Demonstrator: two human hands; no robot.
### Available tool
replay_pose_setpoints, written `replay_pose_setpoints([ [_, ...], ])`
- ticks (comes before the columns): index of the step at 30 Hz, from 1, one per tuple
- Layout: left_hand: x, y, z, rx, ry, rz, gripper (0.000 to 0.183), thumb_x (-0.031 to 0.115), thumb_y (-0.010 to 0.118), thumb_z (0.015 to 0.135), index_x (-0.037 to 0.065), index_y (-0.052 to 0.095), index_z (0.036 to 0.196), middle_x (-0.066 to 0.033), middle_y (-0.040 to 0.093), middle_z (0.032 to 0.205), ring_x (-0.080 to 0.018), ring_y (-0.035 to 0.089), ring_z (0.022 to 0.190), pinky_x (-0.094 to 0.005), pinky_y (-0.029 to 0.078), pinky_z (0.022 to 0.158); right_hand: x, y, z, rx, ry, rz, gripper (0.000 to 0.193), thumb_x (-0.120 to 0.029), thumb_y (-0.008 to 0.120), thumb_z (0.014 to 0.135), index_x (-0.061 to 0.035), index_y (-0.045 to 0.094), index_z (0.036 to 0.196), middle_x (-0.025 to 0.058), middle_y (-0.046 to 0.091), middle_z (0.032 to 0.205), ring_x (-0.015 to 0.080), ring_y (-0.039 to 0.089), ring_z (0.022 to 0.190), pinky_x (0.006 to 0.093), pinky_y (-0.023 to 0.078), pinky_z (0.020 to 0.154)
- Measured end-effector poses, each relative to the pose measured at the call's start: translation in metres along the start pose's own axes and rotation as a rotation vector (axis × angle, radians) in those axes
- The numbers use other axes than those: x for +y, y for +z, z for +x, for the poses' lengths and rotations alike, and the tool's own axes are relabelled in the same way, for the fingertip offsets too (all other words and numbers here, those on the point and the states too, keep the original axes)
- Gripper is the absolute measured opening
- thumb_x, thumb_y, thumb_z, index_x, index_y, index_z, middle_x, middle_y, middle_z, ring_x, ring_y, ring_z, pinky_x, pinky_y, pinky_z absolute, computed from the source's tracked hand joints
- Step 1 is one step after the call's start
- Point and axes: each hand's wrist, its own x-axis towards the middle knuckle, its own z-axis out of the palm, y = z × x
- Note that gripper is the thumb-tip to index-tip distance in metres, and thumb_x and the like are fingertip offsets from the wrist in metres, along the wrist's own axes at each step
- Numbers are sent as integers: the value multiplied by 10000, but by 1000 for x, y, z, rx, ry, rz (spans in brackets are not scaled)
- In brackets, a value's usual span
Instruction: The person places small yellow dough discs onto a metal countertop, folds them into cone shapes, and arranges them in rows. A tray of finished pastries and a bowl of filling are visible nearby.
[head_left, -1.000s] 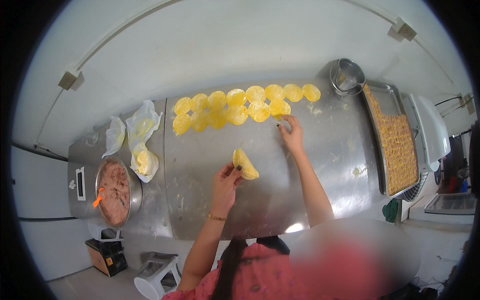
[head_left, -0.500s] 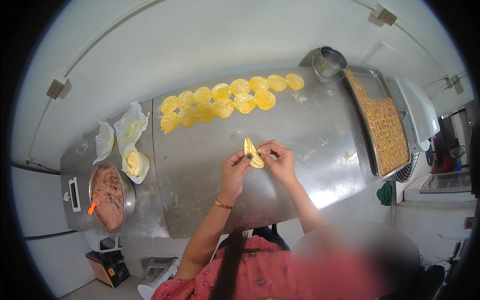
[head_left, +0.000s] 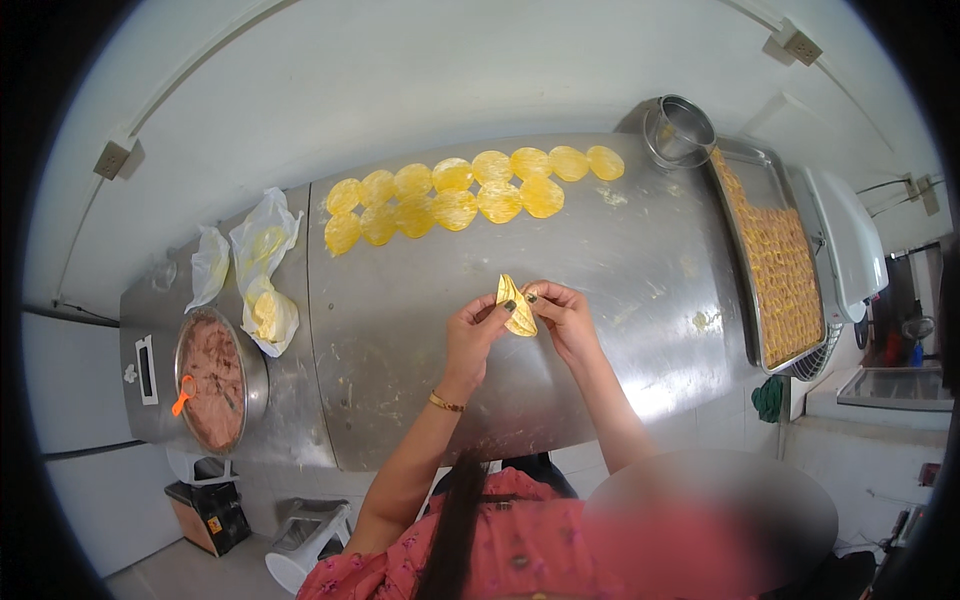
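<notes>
Above the middle of the steel table, a yellow dough wrapper [head_left: 519,321], folded into a half-moon, is held up in my fingers. My left hand [head_left: 472,345] is closed around its left side, thumb lying on the dough. At the upper right edge, the thumb and forefinger of my right hand [head_left: 568,322] pinch together on the wrapper. Whether filling lies inside the fold is hidden. Farther back, flat yellow dough rounds [head_left: 454,209] lie in two rows. To the left stands a steel bowl [head_left: 262,385] of pinkish minced filling [head_left: 215,375], with an orange-handled tool [head_left: 183,396] in it.
A metal tray [head_left: 765,362] of small yellow filled dough pieces [head_left: 782,275] stands at the right, beside a steel pot [head_left: 680,132]. Left of my arms, plastic bags [head_left: 265,235] hold yellowish dough, near a white-framed device [head_left: 147,370]. A white stool [head_left: 305,540] stands below.
My right fingers have shifted up along the wrapper's edge, and the dough now shows as a smoother folded half-moon. The left hand keeps its hold. The view has shifted slightly.
</notes>
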Motion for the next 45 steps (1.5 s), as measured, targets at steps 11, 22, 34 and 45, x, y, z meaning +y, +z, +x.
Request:
replay_pose_setpoints([
  [11,0,1,11,32,-48,-34,207,98,650,831,-2,624,1011,-22,638,913,-66,598,802,-209,506,713,-8,5,2,32,-130,-249,105,31,624,781,-5,646,877,32,625,912,104,572,830,233,447,773],
  [22,-7,8,20,1,-45,-111,196,75,614,845,-21,601,1015,-43,623,940,-95,607,832,-243,530,742,-8,-38,21,12,127,463,222,-55,489,850,23,544,1051,119,585,1067,220,574,1001,352,443,912],
  [34,12,-16,0,8,25,-161,195,84,591,857,-5,579,1030,-48,611,935,-127,613,847,-298,535,777,-41,-118,159,518,-626,-697,382,-165,516,865,-36,489,1223,156,494,1271,312,460,1183,458,346,1009],
  [45,13,-35,-15,71,36,-208,172,49,569,859,0,582,1023,-62,630,948,-139,632,838,-285,542,751,-5,-138,161,470,-586,-1669,321,-163,549,841,-198,602,1156,47,527,1264,277,426,1230,521,276,1042],
])
